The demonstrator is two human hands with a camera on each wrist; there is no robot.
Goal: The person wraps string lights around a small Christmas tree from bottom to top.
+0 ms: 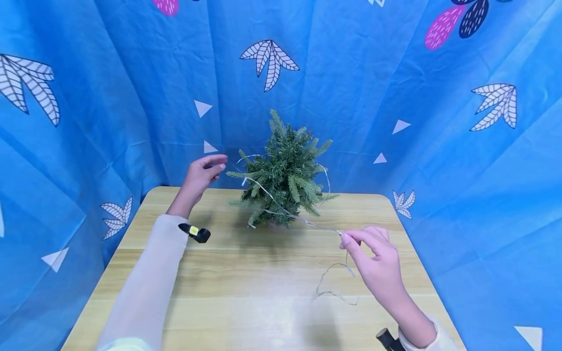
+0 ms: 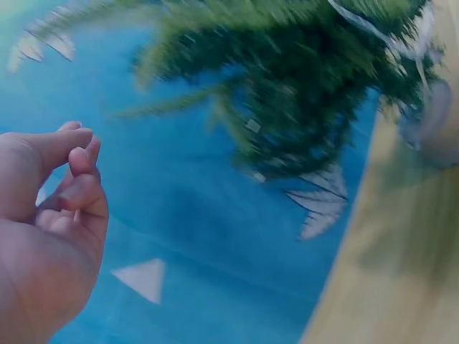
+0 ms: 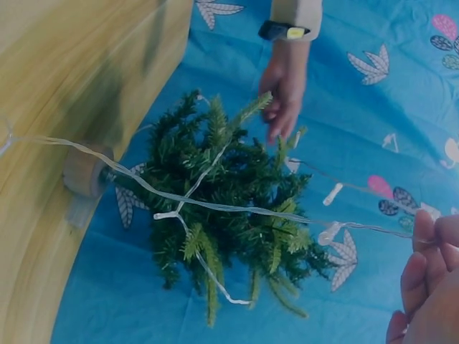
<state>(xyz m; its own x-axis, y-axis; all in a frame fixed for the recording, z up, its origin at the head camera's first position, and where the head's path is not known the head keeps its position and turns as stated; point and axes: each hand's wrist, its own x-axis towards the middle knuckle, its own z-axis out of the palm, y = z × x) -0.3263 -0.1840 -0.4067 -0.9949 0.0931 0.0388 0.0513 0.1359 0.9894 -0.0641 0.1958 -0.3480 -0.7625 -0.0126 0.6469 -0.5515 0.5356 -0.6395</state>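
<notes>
A small artificial Christmas tree [image 1: 281,175] stands at the back of the table, with a thin string of lights [image 1: 322,227] looped around its branches. My right hand [image 1: 373,256] is in front of the tree on the right, pinching the wire between thumb and fingertips. From there the wire runs taut to the branches, and a loose tail hangs below the hand. At the tree's left side my left hand [image 1: 204,175] is raised with loosely bent fingers and nothing visible between them. Small clear bulbs [image 3: 330,233] show along the wire in the right wrist view.
The light wooden table [image 1: 210,292] has rounded back corners. Blue patterned cloth [image 1: 351,97] hangs behind it and along both sides. Each wrist carries a small dark camera strap [image 1: 195,232] over a pale sleeve. In the right wrist view the tree's round base [image 3: 84,172] shows.
</notes>
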